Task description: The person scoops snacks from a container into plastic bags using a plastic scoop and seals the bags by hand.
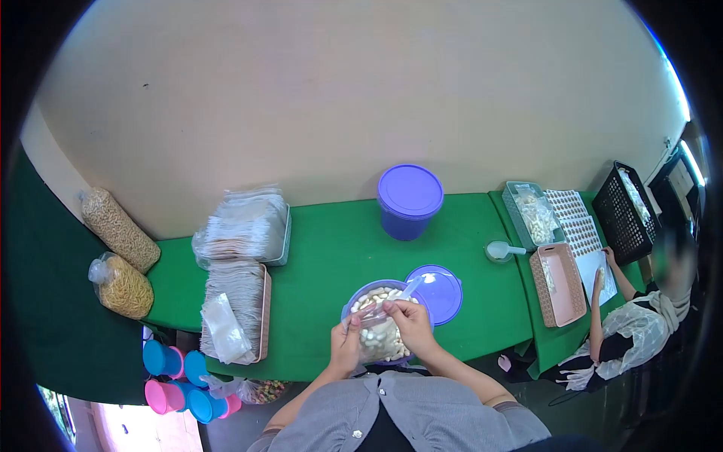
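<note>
Above an open purple tub [429, 303] full of whitish oval snack pieces [388, 292], I hold a clear plastic bag [376, 343] by its top edge. My left hand [346, 343] pinches the bag at its left side. My right hand [410, 324] is closed on the right side of the same edge. Similar white pieces show through the bag, though I cannot tell which lie inside it and which behind it. A pale translucent handle [413, 286] sticks up from the tub, close to my right fingers. The tub's purple lid [438, 295] lies flat beside it on the right.
Two baskets of stacked clear bags [245, 233] stand left. A lidded purple tub [410, 202] is near the wall. To the right are a scoop on a jar [503, 251], a pink basket [561, 286], and a seated person [633, 331]. Big snack sacks [124, 282] lie far left.
</note>
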The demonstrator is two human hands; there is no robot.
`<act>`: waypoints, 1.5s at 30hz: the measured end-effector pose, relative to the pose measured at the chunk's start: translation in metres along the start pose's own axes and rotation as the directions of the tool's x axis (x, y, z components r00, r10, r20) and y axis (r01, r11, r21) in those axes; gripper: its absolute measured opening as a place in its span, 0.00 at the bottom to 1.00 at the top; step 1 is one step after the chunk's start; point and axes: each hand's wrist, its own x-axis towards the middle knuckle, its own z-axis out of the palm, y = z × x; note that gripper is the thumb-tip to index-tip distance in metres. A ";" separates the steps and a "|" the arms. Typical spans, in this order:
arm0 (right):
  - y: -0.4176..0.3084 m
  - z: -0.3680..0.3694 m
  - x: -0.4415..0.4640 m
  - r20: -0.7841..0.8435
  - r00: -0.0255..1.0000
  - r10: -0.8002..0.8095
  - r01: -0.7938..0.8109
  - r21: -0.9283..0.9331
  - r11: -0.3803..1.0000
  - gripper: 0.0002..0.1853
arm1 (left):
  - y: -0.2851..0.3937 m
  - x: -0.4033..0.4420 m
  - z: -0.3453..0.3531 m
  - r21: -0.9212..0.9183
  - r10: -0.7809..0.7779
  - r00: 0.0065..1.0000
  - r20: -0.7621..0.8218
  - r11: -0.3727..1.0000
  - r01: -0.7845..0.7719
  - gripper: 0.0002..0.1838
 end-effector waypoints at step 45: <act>0.018 -0.038 -0.003 0.301 0.948 0.100 -0.053 -0.161 0.986 0.26 | -0.013 0.015 0.004 -0.145 -0.117 0.991 -0.063 0.984 0.107 0.21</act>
